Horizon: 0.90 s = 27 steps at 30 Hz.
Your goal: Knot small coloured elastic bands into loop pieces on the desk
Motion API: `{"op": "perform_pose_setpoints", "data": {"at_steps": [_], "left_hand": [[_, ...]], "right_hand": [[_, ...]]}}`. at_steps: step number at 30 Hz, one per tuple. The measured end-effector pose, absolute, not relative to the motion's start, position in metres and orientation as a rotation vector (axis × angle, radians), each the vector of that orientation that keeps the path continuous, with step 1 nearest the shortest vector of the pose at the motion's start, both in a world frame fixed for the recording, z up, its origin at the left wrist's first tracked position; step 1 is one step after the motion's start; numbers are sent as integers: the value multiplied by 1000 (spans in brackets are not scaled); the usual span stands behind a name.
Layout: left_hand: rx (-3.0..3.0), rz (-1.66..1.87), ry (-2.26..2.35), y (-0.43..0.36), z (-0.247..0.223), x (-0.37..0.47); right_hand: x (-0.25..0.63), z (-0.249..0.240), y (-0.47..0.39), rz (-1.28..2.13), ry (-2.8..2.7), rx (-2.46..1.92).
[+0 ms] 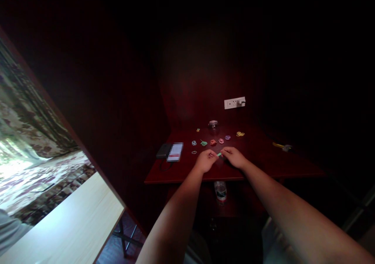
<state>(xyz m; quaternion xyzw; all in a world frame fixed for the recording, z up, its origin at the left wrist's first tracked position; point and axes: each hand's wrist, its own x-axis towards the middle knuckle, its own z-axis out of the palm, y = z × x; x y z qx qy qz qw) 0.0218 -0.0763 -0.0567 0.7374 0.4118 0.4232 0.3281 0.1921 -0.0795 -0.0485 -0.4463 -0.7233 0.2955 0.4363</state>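
My left hand and my right hand meet above the dark red desk near its front edge. Between their pinched fingertips a small green elastic band is held, its ends hidden by the fingers. Just beyond lie small piles of bands sorted by colour: blue, green, orange-red, pink, purple and yellow. A single pale band rests left of my left hand. Farther back, a few bands lie near a clear lidded jar.
At the desk's left are a black box-like device with a cable and a phone with a lit screen. A yellow-handled tool lies at the right. Below the desktop is a clear bottle. A socket strip is on the wall.
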Motion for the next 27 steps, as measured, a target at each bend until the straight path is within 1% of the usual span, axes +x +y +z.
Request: {"op": "perform_pose_setpoints", "data": {"at_steps": [5,10,18,27], "left_hand": [[1931,1129,1099,-81,-52,21],[1944,1125,1094,-81,-51,20],[1967,1130,1076,-79,-52,21],[1913,1151,1040,-79,-53,20]], "right_hand": [[196,-51,-77,685,-1642,-1131],[191,-48,-83,693,-1864,-1028],[192,-48,-84,698,-1859,-1052],[192,-52,-82,849,-1796,-1023]]}}
